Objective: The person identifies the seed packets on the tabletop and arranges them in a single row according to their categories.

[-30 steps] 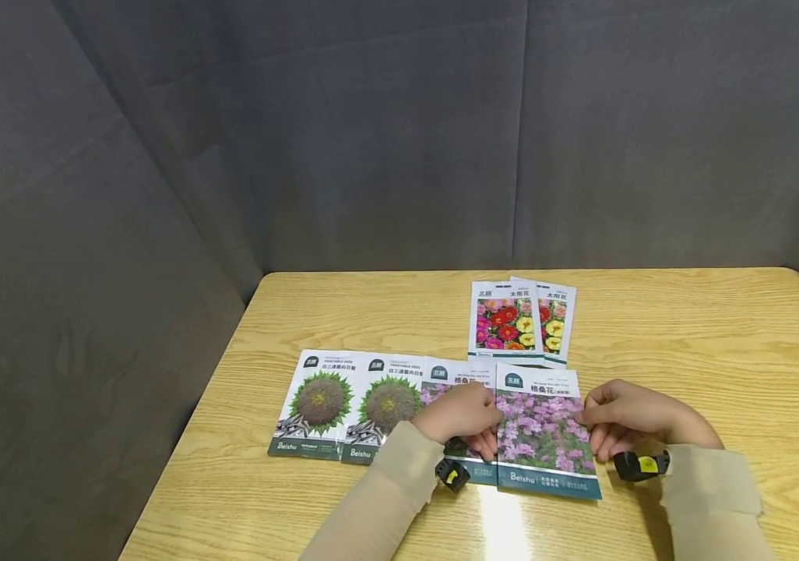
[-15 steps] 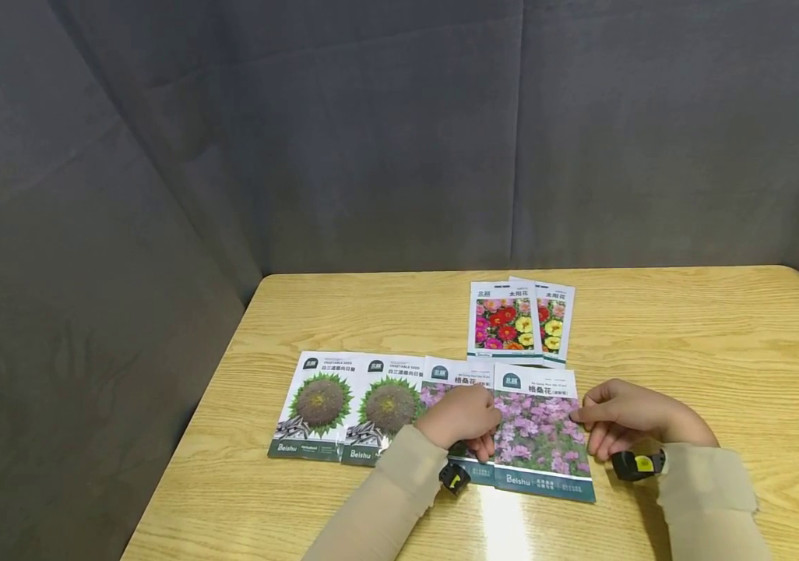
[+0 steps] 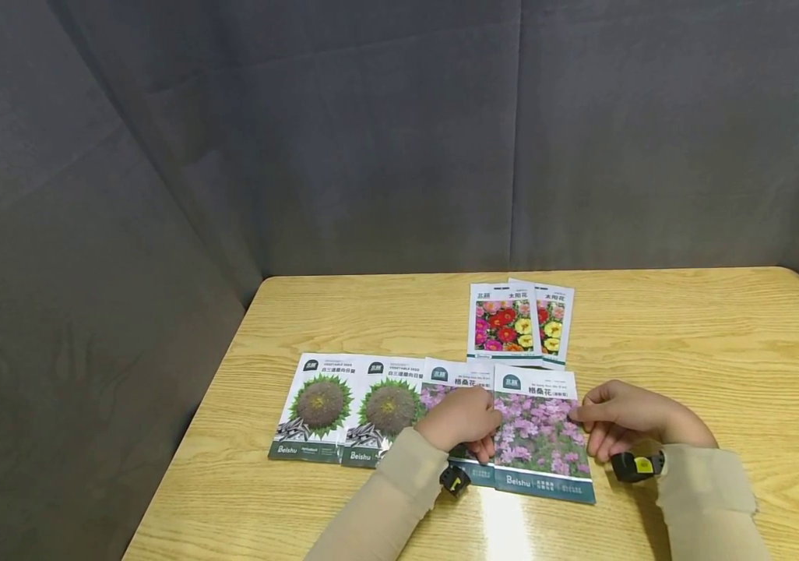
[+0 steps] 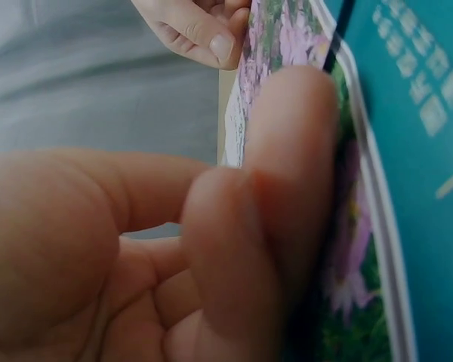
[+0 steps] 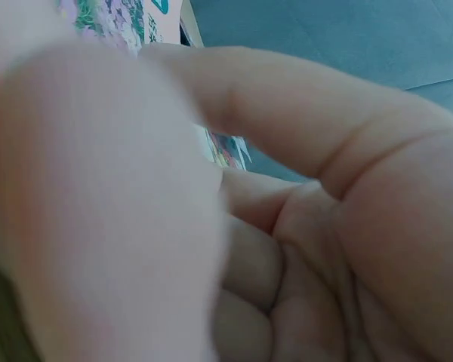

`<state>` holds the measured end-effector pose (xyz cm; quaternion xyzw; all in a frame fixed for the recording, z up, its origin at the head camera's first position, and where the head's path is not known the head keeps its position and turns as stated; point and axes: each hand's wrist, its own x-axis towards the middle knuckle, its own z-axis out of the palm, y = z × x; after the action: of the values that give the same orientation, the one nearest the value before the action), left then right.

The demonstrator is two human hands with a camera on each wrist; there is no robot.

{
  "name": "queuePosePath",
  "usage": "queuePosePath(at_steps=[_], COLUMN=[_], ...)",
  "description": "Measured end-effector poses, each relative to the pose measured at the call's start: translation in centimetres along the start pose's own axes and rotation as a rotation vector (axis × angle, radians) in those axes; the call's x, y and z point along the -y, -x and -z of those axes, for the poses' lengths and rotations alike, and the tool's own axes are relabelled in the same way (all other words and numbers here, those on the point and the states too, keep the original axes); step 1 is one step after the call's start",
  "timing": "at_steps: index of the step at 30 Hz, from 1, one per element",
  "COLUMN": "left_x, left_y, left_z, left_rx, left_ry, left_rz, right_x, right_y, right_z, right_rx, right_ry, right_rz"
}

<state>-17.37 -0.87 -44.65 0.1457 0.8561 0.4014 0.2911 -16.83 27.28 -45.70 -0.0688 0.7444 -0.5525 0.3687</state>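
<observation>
A seed packet with pink-purple flowers (image 3: 542, 436) lies at the front right of a row of packets, with a hand at each side edge. My right hand (image 3: 627, 421) pinches its right edge, fingers curled. At its left edge, my left hand (image 3: 462, 421) holds it with thumb and forefinger close together, as the left wrist view shows. Beneath the left hand lies a matching purple-flower packet (image 3: 439, 372), partly covered by the hand. Two sunflower seed packets (image 3: 320, 405) continue the row leftward, side by side. In the right wrist view, the blurred fingers hide most of the held packet.
Behind the row, two packets with red and yellow flowers (image 3: 505, 326) lie overlapped on the wooden table (image 3: 708, 335). A dark grey curtain (image 3: 371, 156) hangs behind and left of the table. Both wrists wear small black devices (image 3: 636, 466).
Between one second and half a second ago, the purple-flower packet in my hands shifted slightly left and toward me. Since then, hands and packets have stayed almost still.
</observation>
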Motion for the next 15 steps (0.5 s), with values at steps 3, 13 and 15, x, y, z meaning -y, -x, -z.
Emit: queuePosePath(at_steps=[3, 13, 15], left_x=[0.0, 0.1, 0.2], left_y=[0.1, -0.2, -0.4], left_z=[0.1, 2.2, 2.5], left_rx=[0.010, -0.108, -0.171], left_ry=[0.028, 0.060, 0.030], left_rz=[-0.005, -0.113, -0.147], right_x=[0.2, 0.9, 1.1], right_y=[0.1, 0.7, 0.7], right_z=[0.0, 0.6, 0.6], right_rx=[0.002, -0.162, -0.240], right_ry=[0.001, 0.093, 0.108], right_rz=[0.000, 0.124, 0.162])
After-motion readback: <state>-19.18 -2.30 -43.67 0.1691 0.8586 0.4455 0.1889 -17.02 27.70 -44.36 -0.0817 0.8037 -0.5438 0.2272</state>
